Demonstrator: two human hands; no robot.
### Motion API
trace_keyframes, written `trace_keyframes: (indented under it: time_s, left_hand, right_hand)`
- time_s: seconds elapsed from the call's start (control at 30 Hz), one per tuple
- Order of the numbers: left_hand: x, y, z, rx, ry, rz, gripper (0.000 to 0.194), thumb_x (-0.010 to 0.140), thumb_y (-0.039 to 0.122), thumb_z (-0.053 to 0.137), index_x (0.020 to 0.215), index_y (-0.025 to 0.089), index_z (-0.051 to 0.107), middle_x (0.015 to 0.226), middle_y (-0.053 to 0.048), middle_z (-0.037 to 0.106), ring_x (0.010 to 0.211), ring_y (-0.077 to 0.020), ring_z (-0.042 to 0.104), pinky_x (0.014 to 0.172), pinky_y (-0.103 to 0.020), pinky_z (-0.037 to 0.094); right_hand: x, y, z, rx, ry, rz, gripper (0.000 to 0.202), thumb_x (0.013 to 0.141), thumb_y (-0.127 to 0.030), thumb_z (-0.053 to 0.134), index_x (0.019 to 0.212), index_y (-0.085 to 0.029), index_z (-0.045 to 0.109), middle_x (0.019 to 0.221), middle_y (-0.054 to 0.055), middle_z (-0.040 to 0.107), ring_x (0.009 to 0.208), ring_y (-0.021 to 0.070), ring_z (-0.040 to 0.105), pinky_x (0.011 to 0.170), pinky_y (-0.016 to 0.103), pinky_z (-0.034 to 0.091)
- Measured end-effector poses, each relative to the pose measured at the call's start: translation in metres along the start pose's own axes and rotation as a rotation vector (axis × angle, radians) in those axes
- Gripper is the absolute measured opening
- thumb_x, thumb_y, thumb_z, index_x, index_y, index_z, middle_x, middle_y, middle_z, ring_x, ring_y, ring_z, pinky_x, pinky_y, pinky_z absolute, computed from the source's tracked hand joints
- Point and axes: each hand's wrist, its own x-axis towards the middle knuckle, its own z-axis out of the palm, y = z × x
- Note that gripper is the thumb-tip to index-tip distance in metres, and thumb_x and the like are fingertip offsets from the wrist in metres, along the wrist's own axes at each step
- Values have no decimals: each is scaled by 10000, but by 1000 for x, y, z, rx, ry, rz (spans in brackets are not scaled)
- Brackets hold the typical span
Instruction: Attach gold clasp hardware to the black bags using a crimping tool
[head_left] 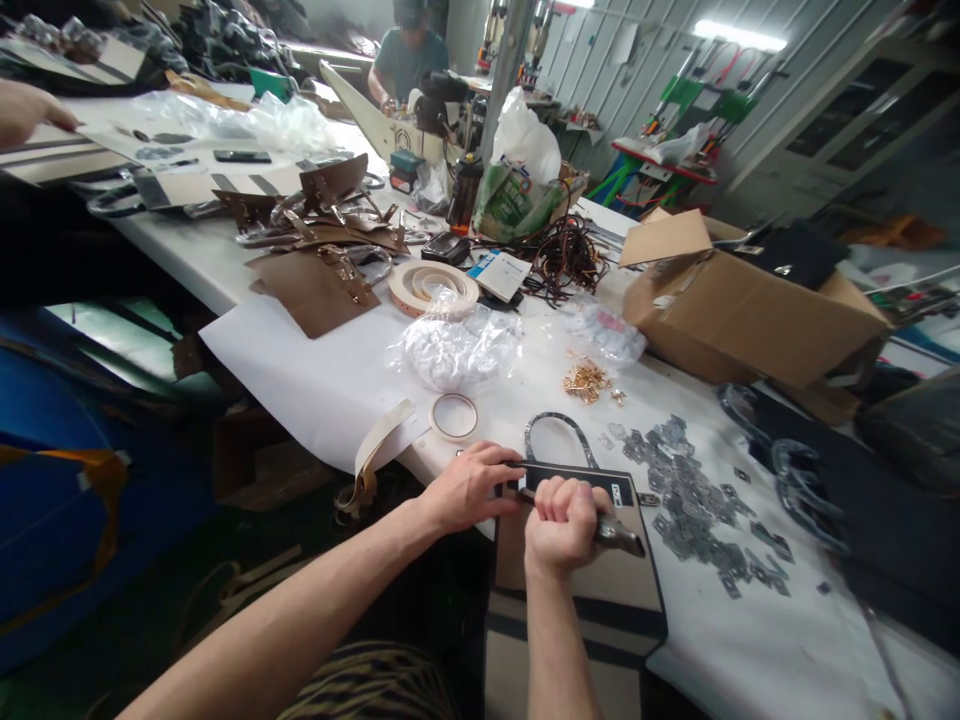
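Note:
A tan and black bag panel with a looped dark handle lies over the table's near edge, its lower part hanging towards me. My left hand grips the panel's upper left corner, fingers over the top and thumb lower down. In a fist above the black top band, my right hand is closed round a dark hand tool. One end of the tool sticks out to the right, while its other end points towards my left fingers. My fist hides the middle, so its exact kind is unclear.
Small grey metal plates lie scattered on the right. Beyond are gold fittings, a tape roll, a plastic bag and an open cardboard box. A co-worker sits behind; another person's hand is far left.

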Motion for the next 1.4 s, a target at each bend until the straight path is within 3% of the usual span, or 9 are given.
trace_keyframes:
  time_s: [0.17, 0.3, 0.5, 0.7, 0.83, 0.97, 1.1, 1.3, 1.4]
  left_hand:
    - [2, 4, 1, 33, -37, -27, 327, 909, 387, 768, 1204, 248, 756, 1362, -81, 672, 1159, -261, 626, 1057, -409, 518]
    - [5, 5, 0, 32, -38, -47, 313, 893, 325, 784, 1199, 263, 759, 1352, -70, 684, 1141, -255, 637, 1040, -395, 521]
    - [4, 0, 8, 21, 30, -102, 725, 736, 549, 891, 1349, 231, 670, 1333, -90, 711, 1159, -290, 648, 1039, -422, 528]
    - [5, 0, 8, 61, -5, -79, 664, 777, 592, 836, 1318, 235, 694, 1322, -85, 709, 1126, -279, 647, 1021, -397, 526]
    - [8, 2, 4, 70, -35, -59, 614, 795, 576, 825, 1289, 232, 703, 1261, -79, 721, 1092, -265, 647, 993, -376, 529]
    - [11, 3, 2, 72, -43, -65, 546, 781, 543, 850, 1214, 231, 736, 1229, -73, 730, 1055, -263, 649, 974, -370, 528]
    - [11, 2, 3, 68, -50, -68, 492, 778, 525, 863, 1161, 234, 758, 1210, -74, 732, 1039, -260, 654, 969, -368, 528]
    - [8, 1, 5, 72, -28, -61, 667, 751, 586, 860, 1279, 206, 709, 1273, -105, 715, 1108, -286, 647, 1013, -393, 522]
    - [8, 2, 4, 72, -30, -67, 599, 766, 556, 863, 1236, 210, 726, 1256, -96, 722, 1093, -282, 650, 1009, -390, 522]
  right_hand:
    - [-1, 11, 2, -281, -10, -24, 410, 1008, -292, 578, 664, -232, 364, 504, -107, 337, 418, 75, 337, 453, 231, 328]
    - [12, 17, 4, -482, -14, 44, 440, 979, -373, 631, 630, -236, 401, 483, -82, 426, 417, 94, 419, 441, 251, 360]
    - [46, 4, 11, -152, 93, 171, 498, 924, -342, 682, 617, -238, 303, 459, -140, 247, 349, 37, 193, 350, 196, 186]
    - [65, 16, 19, -89, -27, 386, 516, 861, -344, 743, 586, -234, 321, 448, -144, 250, 343, 30, 183, 331, 186, 155]
    - [65, 26, 18, -166, -115, 434, 525, 854, -390, 754, 592, -241, 324, 449, -146, 259, 334, 32, 216, 333, 192, 173]
    - [51, 27, 7, -238, -251, 375, 500, 888, -379, 738, 616, -238, 343, 462, -134, 301, 361, 47, 290, 369, 199, 240]
    - [38, 19, -3, -192, -261, 245, 489, 944, -335, 693, 623, -229, 341, 481, -123, 314, 390, 53, 303, 407, 205, 265]
    - [53, -18, 13, 23, -278, 113, 465, 989, -329, 617, 637, -228, 331, 480, -129, 259, 380, 51, 215, 411, 205, 241]
    - [47, -12, 13, -88, -277, 75, 476, 989, -367, 625, 625, -230, 350, 475, -119, 296, 386, 59, 272, 420, 218, 273]
